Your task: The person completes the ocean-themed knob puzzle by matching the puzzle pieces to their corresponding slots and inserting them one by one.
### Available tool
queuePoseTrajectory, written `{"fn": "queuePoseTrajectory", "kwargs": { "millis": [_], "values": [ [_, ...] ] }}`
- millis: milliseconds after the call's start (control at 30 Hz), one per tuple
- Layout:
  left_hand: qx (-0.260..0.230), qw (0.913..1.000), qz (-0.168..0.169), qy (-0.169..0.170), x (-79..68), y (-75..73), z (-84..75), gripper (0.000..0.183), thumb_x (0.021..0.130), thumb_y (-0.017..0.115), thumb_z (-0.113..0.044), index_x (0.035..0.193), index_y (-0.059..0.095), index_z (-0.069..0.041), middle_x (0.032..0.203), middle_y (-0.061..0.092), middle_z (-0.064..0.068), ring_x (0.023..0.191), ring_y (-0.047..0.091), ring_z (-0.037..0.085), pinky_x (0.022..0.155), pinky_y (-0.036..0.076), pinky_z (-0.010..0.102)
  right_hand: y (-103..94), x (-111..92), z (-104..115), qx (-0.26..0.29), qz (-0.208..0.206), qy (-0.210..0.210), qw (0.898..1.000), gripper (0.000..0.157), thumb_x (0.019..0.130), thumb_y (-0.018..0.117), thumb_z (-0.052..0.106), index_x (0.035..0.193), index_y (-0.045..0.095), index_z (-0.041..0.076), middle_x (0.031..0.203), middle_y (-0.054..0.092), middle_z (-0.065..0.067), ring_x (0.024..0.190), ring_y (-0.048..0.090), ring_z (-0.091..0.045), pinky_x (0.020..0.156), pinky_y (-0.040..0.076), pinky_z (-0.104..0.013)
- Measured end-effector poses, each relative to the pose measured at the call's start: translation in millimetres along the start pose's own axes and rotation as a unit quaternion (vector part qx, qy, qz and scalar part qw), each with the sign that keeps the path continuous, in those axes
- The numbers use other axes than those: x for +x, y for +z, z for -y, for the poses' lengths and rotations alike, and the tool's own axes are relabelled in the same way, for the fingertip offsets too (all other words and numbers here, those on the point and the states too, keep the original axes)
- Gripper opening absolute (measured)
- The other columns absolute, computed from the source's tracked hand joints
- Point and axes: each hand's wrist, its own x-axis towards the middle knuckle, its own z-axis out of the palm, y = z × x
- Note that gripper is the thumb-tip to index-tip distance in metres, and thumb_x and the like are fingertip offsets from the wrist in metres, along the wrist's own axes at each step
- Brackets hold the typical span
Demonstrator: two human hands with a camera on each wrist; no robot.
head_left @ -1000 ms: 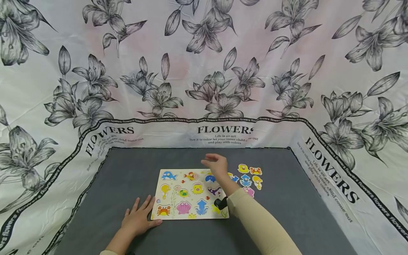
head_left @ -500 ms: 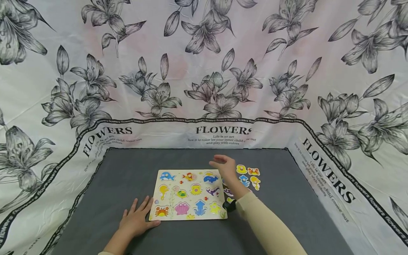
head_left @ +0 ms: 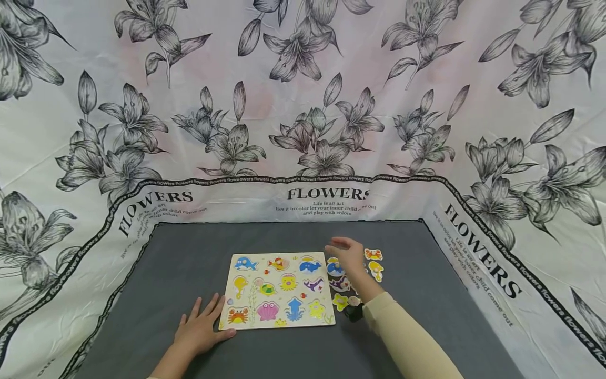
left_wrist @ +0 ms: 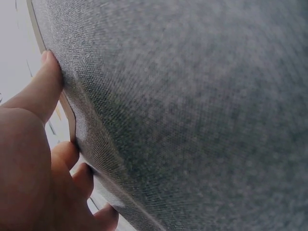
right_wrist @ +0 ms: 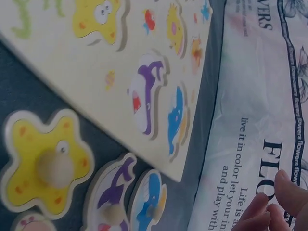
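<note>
A wooden puzzle board with printed sea animals lies flat on the grey cloth. My left hand rests at its left edge, fingers spread; in the left wrist view the thumb touches the board's side. Beyond the board's right edge, my right hand hovers above loose knobbed pieces, its fingers loosely bent with nothing visible between them. Near it lie a yellow star piece, a purple whale piece and a blue whale piece. The hand and forearm cover other pieces.
A crab piece and a yellow seahorse piece lie to the right of my right hand. A white flower-printed curtain borders the grey tabletop at the back and sides.
My right hand has moved right, from over the board's upper right to above the loose pieces, uncovering the board's right side. The left hand stays at the board's left edge.
</note>
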Motion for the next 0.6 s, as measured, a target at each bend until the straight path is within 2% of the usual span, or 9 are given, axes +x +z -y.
{"fn": "queuePoseTrajectory", "kwargs": {
  "millis": [167, 333, 600],
  "values": [
    [0.0, 1.0, 0.0, -0.003, -2.0, -1.1, -1.8, 0.112, 0.074, 0.067, -0.078, 0.161, 0.03, -0.018, 0.168, 0.023, 0.012, 0.152, 0.006, 0.051, 0.112, 0.009, 0.08, -6.6, -2, -8, 0.0, -0.002, 0.024, 1.0, 0.042, 0.09, 0.079, 0.023, 0.128, 0.068, 0.011, 0.126, 0.068, -0.008, 0.125, 0.058, -0.031, 0.106, 0.049, -0.051],
    [-0.001, 1.0, 0.003, -0.006, -2.3, -0.6, -1.8, 0.113, 0.074, 0.068, -0.078, 0.161, 0.029, -0.017, 0.168, 0.023, 0.012, 0.152, 0.006, 0.051, 0.112, 0.009, 0.08, -7.0, 0, -19, -0.012, -0.014, 0.025, 1.0, 0.04, 0.089, 0.08, 0.02, 0.126, 0.07, 0.007, 0.122, 0.069, -0.011, 0.118, 0.061, -0.03, 0.104, 0.051, -0.048],
    [-0.003, 1.0, 0.003, -0.007, -0.7, 0.7, -1.1, 0.113, 0.073, 0.067, -0.079, 0.161, 0.029, -0.018, 0.168, 0.023, 0.012, 0.153, 0.006, 0.051, 0.112, 0.008, 0.08, -5.9, 2, -34, -0.037, -0.033, 0.018, 0.999, 0.032, 0.087, 0.081, 0.016, 0.116, 0.074, 0.004, 0.113, 0.074, -0.014, 0.102, 0.069, -0.027, 0.093, 0.057, -0.044]
  ]
}}
